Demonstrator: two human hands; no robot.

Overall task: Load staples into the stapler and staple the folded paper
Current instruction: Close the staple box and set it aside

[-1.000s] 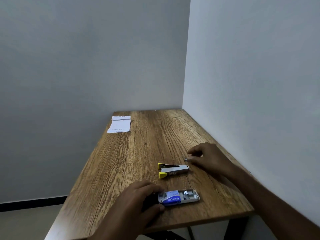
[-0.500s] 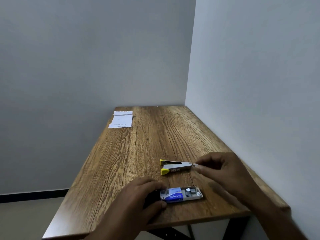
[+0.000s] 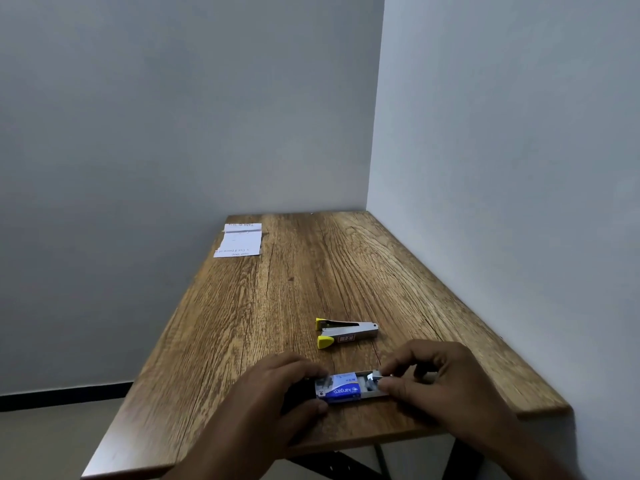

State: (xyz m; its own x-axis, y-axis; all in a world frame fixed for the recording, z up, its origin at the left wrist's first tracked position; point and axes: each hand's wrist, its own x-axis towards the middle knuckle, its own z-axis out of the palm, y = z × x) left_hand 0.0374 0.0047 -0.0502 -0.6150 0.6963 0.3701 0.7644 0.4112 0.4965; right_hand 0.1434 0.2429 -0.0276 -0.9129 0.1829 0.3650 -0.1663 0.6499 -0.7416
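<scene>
Wooden table fills the corner between two grey walls, grain running away from the camera. Left hand lies at the near edge, fingers curled round the left end of the staple box, thumb on its near side, gripping it. Right hand comes in from the right, index finger and thumb bent together at the box's open right end, pinching at the staples inside; whether a strip is actually lifted is too blurred to tell. The staple box sits flat on the table between the two hands, blue label with white lettering on the near face, tray slid partly out to the right. Stapler lies on its side just beyond the box, apart from both hands, metal body with yellow tips pointing left, its two arms splayed open. Folded paper rests flat at the far left corner of the table, white with a few printed lines, well apart from everything else.
</scene>
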